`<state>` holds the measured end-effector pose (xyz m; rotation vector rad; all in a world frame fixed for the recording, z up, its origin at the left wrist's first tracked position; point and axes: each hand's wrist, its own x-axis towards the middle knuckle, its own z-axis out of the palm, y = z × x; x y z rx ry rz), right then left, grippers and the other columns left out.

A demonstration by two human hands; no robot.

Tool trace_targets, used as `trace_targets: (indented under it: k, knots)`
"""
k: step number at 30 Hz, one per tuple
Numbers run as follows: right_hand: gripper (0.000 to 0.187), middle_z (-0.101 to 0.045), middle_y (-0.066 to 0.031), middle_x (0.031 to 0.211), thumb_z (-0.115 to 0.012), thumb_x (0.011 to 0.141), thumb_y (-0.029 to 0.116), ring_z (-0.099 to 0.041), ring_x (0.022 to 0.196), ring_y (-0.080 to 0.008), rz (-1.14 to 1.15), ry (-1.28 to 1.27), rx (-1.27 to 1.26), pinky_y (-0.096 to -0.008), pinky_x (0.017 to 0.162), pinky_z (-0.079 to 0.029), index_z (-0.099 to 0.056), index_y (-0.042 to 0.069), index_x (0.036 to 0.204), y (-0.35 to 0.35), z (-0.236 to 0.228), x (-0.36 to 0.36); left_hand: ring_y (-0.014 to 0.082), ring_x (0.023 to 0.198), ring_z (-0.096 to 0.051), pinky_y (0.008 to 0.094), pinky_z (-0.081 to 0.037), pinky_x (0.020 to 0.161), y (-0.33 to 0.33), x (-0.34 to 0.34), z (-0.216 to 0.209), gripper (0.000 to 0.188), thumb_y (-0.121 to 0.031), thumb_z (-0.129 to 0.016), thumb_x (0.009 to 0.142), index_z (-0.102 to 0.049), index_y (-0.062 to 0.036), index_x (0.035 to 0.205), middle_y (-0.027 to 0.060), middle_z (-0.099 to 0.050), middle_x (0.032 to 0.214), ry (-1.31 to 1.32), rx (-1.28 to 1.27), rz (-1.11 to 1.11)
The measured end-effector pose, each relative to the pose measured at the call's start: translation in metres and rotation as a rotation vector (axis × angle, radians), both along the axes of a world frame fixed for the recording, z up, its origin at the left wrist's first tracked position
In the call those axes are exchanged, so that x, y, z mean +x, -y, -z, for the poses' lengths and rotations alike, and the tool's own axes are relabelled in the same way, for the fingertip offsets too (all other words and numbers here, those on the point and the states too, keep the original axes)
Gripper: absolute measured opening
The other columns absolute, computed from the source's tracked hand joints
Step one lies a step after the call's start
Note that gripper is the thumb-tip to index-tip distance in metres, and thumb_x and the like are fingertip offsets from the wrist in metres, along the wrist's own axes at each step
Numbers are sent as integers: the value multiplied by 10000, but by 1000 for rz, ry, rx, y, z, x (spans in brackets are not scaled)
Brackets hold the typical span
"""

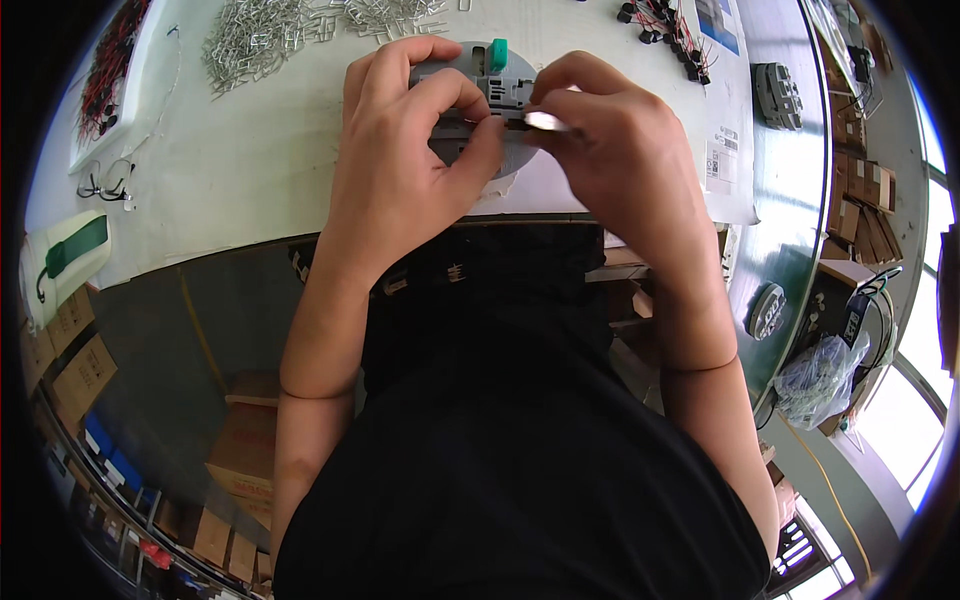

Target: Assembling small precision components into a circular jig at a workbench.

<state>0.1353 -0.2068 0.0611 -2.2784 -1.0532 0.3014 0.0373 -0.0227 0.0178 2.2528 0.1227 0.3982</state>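
A grey round plastic housing (pixel 520 72) with slots and raised parts lies at the table's front edge, partly hidden by my hands. A green block (pixel 498 54) stands up at its far side. My left hand (pixel 405 140) reaches over the housing from the left, thumb and index fingertip pinched low over its middle; what they hold is too small to make out. Closed around a slim shiny metal tool (pixel 545 121), my right hand (pixel 635 140) comes in from the right. The tool's dark tip points left, close to my left thumb, over the housing.
Loose bent metal pins (pixel 258 45) are heaped at the far left of the white table (pixel 240 190). Small black parts with red wires (pixel 670 35) lie at the far right. Eyeglasses (pixel 106 182) rest at left. More grey housings (pixel 778 97) sit on the right-hand surface.
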Motion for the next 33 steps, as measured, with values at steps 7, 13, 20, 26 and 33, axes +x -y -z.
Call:
trace_targets:
  k: [7, 13, 20, 26, 33]
  knots:
    - [35, -746, -96, 1040, -722, 896, 60, -728, 717, -326, 25, 203, -145, -425, 630, -578, -755, 52, 907, -8, -10, -31, 367, 1302, -557, 469, -474, 1102, -5, -1, 3, 430, -133, -879, 773, -689, -97, 1157, 131, -624, 1384, 18, 68, 43]
    - [233, -744, -106, 957, -629, 1087, 106, -707, 669, -182, 163, 49, 252, -299, 560, -530, -714, -35, 923, -18, 9, -22, 353, 1319, -552, 462, -458, 1141, -19, -11, 5, 892, -158, -956, 697, -523, -97, 1474, 123, -603, 1471, -5, 59, 118]
    - [557, -631, -89, 715, -394, 1207, 247, -530, 542, -91, 105, -550, 1045, -237, 493, -377, -569, -18, 749, -42, 17, 7, 362, 1323, -547, 479, -458, 1133, -18, -7, 0, 918, -193, -960, 662, -520, -95, 1463, 131, -612, 1451, -53, 39, 93]
    - [614, -577, -71, 679, -366, 1207, 377, -507, 547, -123, 63, -150, 782, -265, 506, -382, -536, 12, 744, -53, 21, -1, 372, 1309, -545, 475, -463, 1119, -7, -1, -3, 955, -207, -956, 651, -511, -113, 1490, 123, -604, 1459, -154, 26, 76]
    - [609, -573, -42, 690, -349, 1195, 455, -517, 588, -135, -132, -460, 1053, -270, 532, -384, -581, 50, 804, -39, 20, 4, 369, 1312, -540, 477, -495, 1084, -1, 10, -25, 1066, -169, -976, 616, -482, -107, 1558, 139, -554, 1454, -120, 362, 71]
